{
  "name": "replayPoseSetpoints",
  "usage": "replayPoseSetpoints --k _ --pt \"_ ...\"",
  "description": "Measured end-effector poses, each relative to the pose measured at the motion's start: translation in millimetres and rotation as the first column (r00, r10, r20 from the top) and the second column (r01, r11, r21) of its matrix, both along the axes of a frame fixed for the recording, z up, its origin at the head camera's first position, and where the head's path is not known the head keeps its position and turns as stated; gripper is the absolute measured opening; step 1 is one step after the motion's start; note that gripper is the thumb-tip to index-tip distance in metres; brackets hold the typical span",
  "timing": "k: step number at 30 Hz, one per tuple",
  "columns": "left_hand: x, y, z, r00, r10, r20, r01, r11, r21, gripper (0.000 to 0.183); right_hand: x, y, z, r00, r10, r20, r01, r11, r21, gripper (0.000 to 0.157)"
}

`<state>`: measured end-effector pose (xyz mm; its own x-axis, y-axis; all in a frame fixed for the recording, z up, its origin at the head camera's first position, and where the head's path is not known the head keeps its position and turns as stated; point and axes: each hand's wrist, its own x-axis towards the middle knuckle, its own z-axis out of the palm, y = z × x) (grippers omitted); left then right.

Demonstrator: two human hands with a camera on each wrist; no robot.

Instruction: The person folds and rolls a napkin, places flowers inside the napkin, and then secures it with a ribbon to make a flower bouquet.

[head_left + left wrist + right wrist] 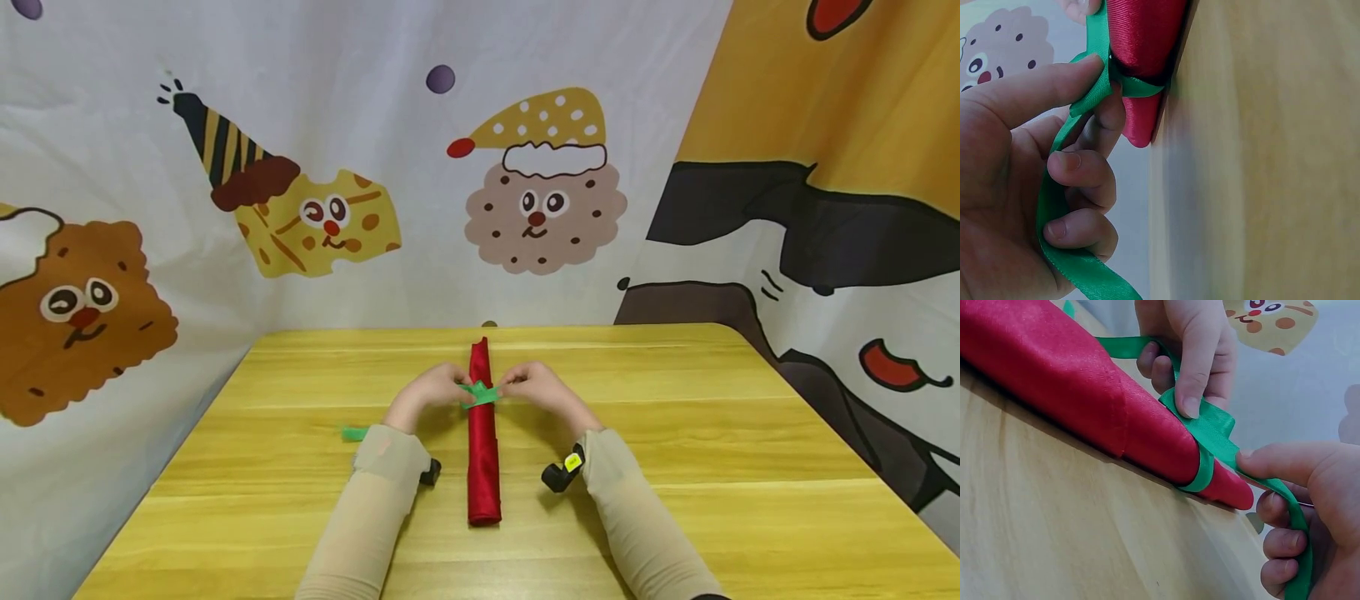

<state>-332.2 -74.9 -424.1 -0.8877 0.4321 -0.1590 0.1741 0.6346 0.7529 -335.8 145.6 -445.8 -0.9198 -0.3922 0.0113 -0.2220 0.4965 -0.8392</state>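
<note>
A rolled red satiny cloth (pixel 483 467) lies lengthwise on the table, pointing away from me. Round its far part passes a green ribbon (pixel 1205 472), gathered in folds on top of the roll. My left hand (pixel 438 387) pinches the folded ribbon between thumb and forefinger, and its tail runs down across the palm in the left wrist view. From the other side my right hand (pixel 542 387) pinches the ribbon with thumb and fingertip. In the right wrist view, another length of ribbon trails down through the right hand's curled fingers. The underside of the roll is hidden.
The wooden table (pixel 675 400) stretches to both sides of the roll. One ribbon end (pixel 354 434) lies beside the left sleeve. Behind the table hangs a curtain (pixel 420 167) printed with cartoon food. A small black device (pixel 562 473) is worn at the right wrist.
</note>
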Motion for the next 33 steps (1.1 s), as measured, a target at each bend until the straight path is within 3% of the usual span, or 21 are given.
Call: replayPoseSetpoints --k 16,33 --pt "1.0 0.9 1.8 1.0 -0.024 0.01 0.024 1.0 0.008 0.011 5.5 -12.2 -0.4 0.999 0.036 -0.009 -0.036 0.999 0.007 0.011" --pt "1.3 2.2 1.1 1.0 -0.019 0.018 0.019 1.0 0.009 0.011 6.3 -18.1 -2.1 1.0 0.018 -0.019 -0.018 1.0 0.009 0.01"
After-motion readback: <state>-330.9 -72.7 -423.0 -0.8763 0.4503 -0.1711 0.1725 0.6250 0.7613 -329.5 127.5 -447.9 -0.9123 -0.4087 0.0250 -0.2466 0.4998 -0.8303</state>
